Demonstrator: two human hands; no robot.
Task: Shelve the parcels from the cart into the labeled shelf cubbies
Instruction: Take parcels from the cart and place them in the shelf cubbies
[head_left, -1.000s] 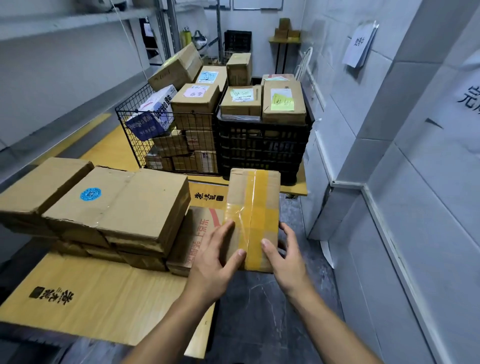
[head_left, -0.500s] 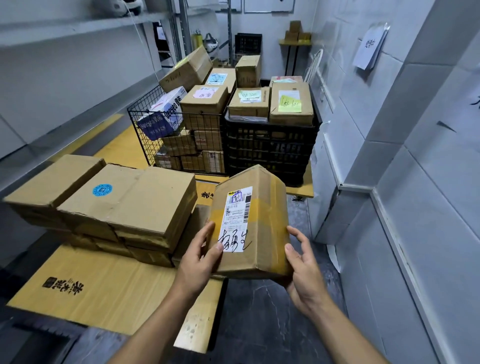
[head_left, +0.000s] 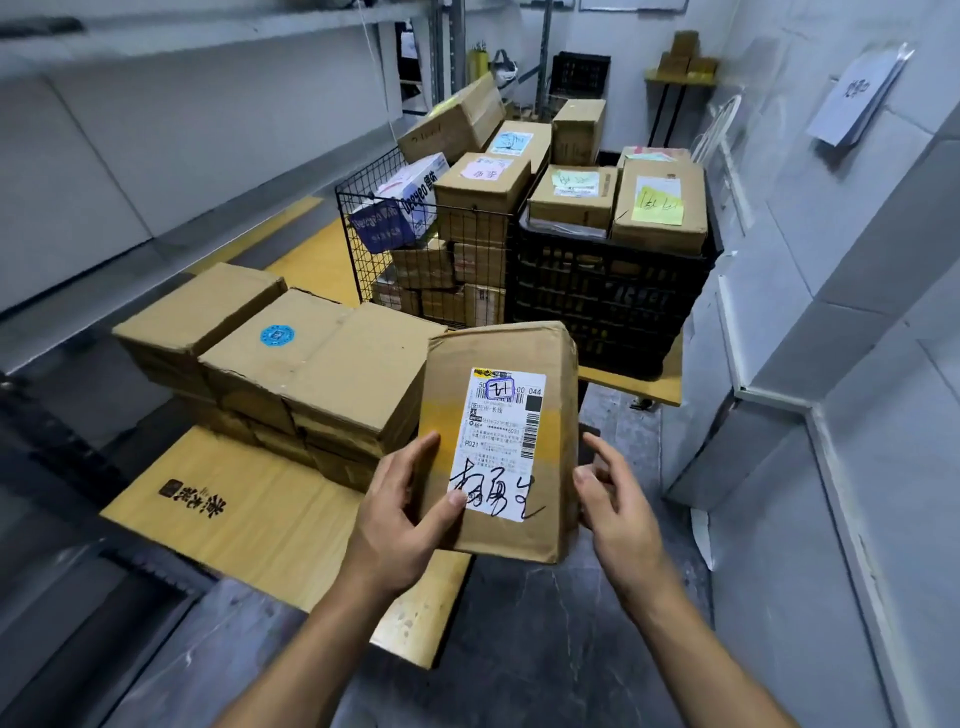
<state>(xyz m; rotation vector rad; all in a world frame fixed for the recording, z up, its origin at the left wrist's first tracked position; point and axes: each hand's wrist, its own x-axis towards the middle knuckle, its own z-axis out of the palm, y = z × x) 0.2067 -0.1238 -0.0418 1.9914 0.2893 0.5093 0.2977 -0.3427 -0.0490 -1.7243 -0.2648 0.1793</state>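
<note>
Left grip (head_left: 395, 519) clamps the parcel (head_left: 447, 395), thumb on its label (head_left: 498, 441); right grip (head_left: 618, 504) loosely open beside it.

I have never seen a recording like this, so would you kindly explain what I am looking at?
No machine here: a person wears one wide-angle camera on the head, looking down at two bare hands. The left hand grips a cardboard parcel, thumb on its shipping label; the right hand sits at the parcel's right edge, contact unclear. To the left, flat cardboard boxes are stacked on a cardboard sheet. Behind stand a wire basket and a black crate, both loaded with parcels.
</note>
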